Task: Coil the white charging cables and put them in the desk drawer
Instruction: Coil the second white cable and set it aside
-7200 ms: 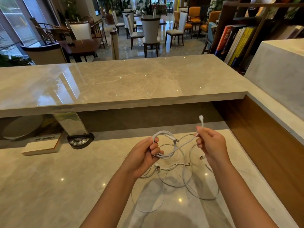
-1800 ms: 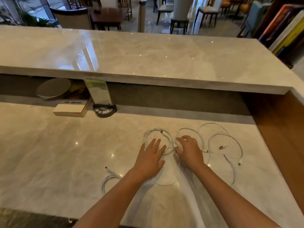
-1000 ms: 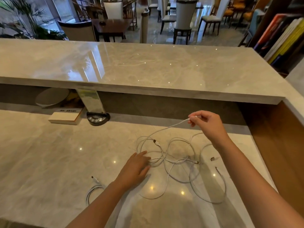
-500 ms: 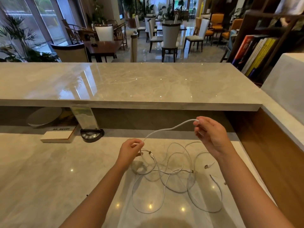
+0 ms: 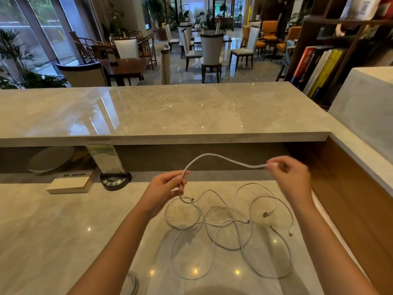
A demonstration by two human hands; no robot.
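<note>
Since 0.5 s ago we lifted the white charging cable (image 5: 221, 159) taut, left hand (image 5: 168, 186) and right hand (image 5: 291, 177) fingers pinching it; even loops would coil best.

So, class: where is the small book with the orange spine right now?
In the head view, the book lies far left on the lower desk, under the raised counter, beside the black round base.

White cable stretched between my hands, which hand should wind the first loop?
Probably the right hand: it pinches the white cable's free end, while the left hand grips the part leading down to the tangle, a natural anchor.
</note>
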